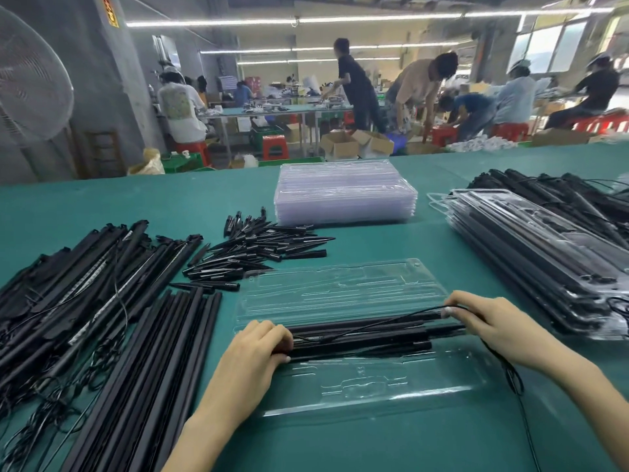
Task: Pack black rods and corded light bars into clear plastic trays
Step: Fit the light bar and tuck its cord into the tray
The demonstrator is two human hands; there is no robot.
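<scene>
An open clear plastic tray point(343, 287) lies in front of me on the green table. A bundle of black rods and a corded light bar point(367, 335) lies across its middle. My left hand point(253, 349) grips the bundle's left end with curled fingers. My right hand point(486, 321) holds the right end, fingers curled over the rods and the thin black cord point(510, 373), which trails down to the right. Loose black rods point(160, 362) lie at the left, beside a heap of corded light bars point(71, 284).
A pile of short black spikes point(262, 247) sits beyond the tray. A stack of empty clear trays point(343, 195) stands farther back. Filled trays point(544, 264) are stacked at the right, with more corded bars behind. Several people work at tables in the background.
</scene>
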